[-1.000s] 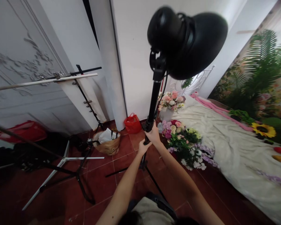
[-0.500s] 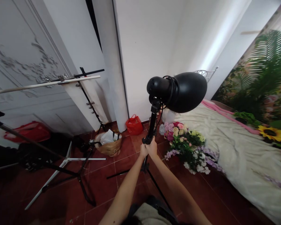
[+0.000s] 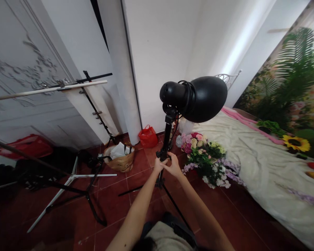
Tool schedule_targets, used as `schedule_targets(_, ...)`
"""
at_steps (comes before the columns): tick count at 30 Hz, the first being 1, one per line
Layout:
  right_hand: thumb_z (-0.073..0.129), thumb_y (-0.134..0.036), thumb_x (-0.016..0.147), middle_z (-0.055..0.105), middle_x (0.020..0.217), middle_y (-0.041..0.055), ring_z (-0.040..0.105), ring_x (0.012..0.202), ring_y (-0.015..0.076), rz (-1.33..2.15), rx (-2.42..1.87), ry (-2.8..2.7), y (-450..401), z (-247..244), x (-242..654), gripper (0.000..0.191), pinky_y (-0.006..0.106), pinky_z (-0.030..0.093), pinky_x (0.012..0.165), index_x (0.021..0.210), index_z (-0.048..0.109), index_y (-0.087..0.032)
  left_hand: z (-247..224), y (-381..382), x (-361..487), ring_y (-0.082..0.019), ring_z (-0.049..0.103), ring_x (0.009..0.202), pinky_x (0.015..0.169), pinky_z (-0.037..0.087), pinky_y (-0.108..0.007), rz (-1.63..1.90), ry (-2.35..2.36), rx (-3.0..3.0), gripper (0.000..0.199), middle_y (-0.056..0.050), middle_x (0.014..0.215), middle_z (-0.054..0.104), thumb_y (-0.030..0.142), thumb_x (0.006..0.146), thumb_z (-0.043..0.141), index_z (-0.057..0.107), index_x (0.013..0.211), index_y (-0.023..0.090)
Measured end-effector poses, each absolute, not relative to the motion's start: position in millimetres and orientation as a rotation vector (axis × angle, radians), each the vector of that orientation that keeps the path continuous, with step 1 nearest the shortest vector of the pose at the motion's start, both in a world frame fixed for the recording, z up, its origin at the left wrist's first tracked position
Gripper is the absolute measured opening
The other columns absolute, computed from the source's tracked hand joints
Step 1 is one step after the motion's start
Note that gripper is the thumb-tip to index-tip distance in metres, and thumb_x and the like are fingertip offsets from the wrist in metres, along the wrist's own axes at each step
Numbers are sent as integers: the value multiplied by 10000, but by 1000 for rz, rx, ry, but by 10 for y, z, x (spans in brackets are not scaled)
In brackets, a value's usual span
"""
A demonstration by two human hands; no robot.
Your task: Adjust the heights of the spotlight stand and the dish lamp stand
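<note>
A black studio lamp (image 3: 206, 99) with a wide reflector and a coiled cable tops a black light stand (image 3: 167, 136) in front of me. My left hand (image 3: 159, 164) is wrapped round the stand's pole just below a clamp collar. Beside it, slightly higher on the right, my right hand (image 3: 173, 165) has its fingers at the collar's knob, with the thumb reaching toward my left hand. The knob is mostly hidden by the fingers. Below the hands, the stand's legs spread over the red tiled floor (image 3: 115, 195).
At the left stand other tripods and a white crossbar (image 3: 81, 84). A wicker basket (image 3: 121, 162) and a red bag (image 3: 148, 137) sit by the wall. Artificial flowers (image 3: 199, 146) lie right of the stand, beside a bed with a cream cover (image 3: 261, 170).
My right hand has opened out slightly from the pole and shifted to the knob side. My left hand stays on the pole. The whole view has shifted a little.
</note>
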State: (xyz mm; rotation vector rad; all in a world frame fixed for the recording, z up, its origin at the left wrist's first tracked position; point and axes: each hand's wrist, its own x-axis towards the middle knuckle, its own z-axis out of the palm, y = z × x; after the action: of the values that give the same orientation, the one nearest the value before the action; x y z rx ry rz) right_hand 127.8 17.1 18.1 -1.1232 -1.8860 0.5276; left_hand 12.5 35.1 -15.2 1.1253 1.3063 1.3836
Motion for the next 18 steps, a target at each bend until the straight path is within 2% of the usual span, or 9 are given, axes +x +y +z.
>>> schedule_targets(6, 429, -397, 871, 563, 1145, 118, 519, 1096, 207, 702, -1137, -1782, 251, 11, 1356, 358, 392, 409, 957, 1145, 490, -175, -184, 357, 113, -173, 619, 706, 672, 500, -291, 1355, 1313, 1245, 336, -92, 782, 683, 414, 667, 655, 670, 801, 106)
schedule_targets(10, 313, -373, 915, 601, 1078, 89, 555, 1028, 185, 809, -1178, -1657, 334, -4, 1327, 320, 379, 432, 922, 1088, 516, -196, -168, 333, 115, -171, 615, 680, 644, 495, -283, 1326, 1372, 1285, 369, -85, 760, 681, 453, 699, 624, 675, 819, 108)
schedule_targets(13, 330, -382, 898, 596, 1066, 91, 581, 971, 176, 925, -1164, -1535, 357, -70, 1358, 321, 346, 486, 826, 1092, 498, -189, -155, 320, 130, -179, 622, 722, 670, 496, -288, 1337, 1360, 1291, 376, -93, 810, 688, 453, 700, 626, 677, 848, 111)
schedule_targets(18, 509, -419, 795, 598, 888, 58, 601, 778, 160, 984, -1171, -1313, 404, -192, 1440, 384, 306, 503, 706, 1083, 484, -166, -181, 334, 156, -181, 628, 719, 684, 500, -300, 1342, 1379, 1255, 387, -100, 813, 693, 462, 701, 620, 682, 851, 111)
